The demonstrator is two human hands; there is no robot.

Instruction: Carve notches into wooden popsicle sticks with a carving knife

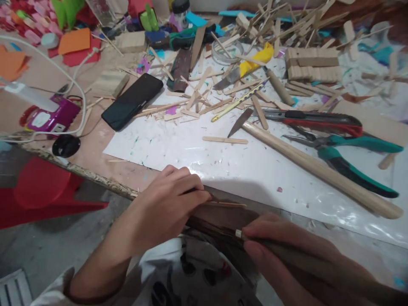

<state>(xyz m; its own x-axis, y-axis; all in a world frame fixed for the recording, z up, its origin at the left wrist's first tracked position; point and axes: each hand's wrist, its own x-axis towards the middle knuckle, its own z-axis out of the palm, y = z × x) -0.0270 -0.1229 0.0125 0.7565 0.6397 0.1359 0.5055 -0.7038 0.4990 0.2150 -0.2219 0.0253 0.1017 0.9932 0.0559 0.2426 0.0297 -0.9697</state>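
My left hand is closed near the table's front edge, with its thumb and fingers on a thin wooden craft stick. The stick's free end points right, lying flat by the edge. Lower right, my right hand is wrapped round a slim wooden-handled tool. Its short pale tip points left, just below the stick and apart from it. The rest of the tool's working end cannot be made out. Beyond both hands, a loose craft stick lies on the white sheet.
To the right lie a hammer, green-handled pliers and a red-black cutter. Farther back are a yellow-handled knife, stick bundles and scattered sticks. A phone and purple glue-gun-like device with cables sit left. A red stool stands below.
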